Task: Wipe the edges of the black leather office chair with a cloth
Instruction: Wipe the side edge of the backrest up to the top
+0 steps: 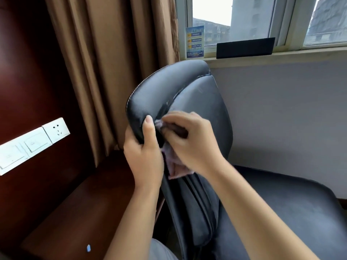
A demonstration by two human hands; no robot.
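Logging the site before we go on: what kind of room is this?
Probably a hotel room or small office: brown curtain beside a window, dark wood desk with a wall socket panel, and the black leather chair.

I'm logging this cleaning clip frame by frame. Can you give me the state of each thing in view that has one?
Left hand: grips the headrest edge, thumb on top.
Right hand: holds the cloth against the chair back.
Cloth: bunched, part hanging below the hand.
Chair: tilted towards the person.
Curtain: drawn aside, left of the window.
Window: looks shut.
Socket: nothing plugged in.
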